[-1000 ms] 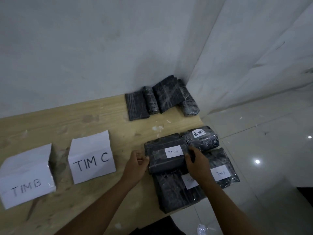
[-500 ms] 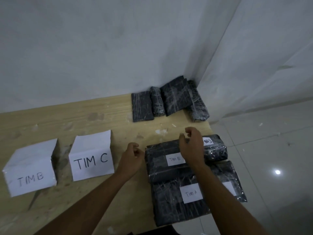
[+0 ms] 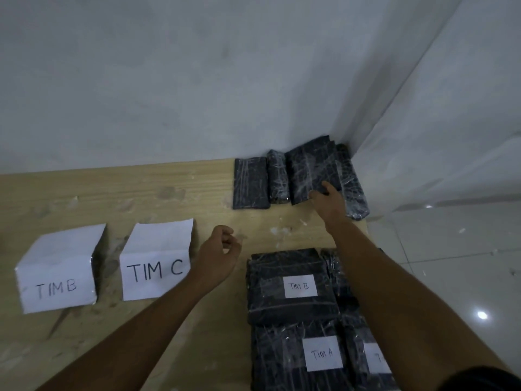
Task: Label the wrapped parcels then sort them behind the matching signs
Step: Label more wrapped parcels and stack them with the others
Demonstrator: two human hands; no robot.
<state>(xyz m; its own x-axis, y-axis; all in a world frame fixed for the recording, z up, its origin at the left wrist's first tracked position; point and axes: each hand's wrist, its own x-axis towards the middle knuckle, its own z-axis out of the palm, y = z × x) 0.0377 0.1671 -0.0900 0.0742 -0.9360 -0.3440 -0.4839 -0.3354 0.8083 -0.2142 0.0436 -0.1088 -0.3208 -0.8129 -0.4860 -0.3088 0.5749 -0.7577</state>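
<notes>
Looking down from my head, I count two folded white paper signs standing on the wooden table (image 3: 141,193): the TIM B sign (image 3: 56,272) at far left and the TIM C sign (image 3: 158,261) just beside it on the right.

At the back, in the corner where the two walls meet, four black wrapped parcels without labels lie in a row. These are the flat parcel (image 3: 250,183), the narrow parcel (image 3: 277,176), the wide parcel (image 3: 313,170) tilted up over its neighbours, and the end parcel (image 3: 353,190) at the table's right edge.

Close to me is a pile of labelled parcels. The Tim B parcel (image 3: 290,286) lies on top of the Tim A parcel (image 3: 296,359). A third label (image 3: 376,359) shows only partly.

My right forearm crosses this pile and hides its right side, so I cannot count those parcels for certain.

My right hand (image 3: 328,200) is at the near right corner of the wide parcel, with the thumb lying on top. The fingers are hidden, so I cannot tell whether it grips.

My left hand (image 3: 217,255) hovers over bare wood between the TIM C sign and the pile, fingers loosely curled, holding nothing.

White flecks (image 3: 279,230) dot the wood between the pile and the row. A glossy tiled floor (image 3: 451,249) lies past the table's right edge.
</notes>
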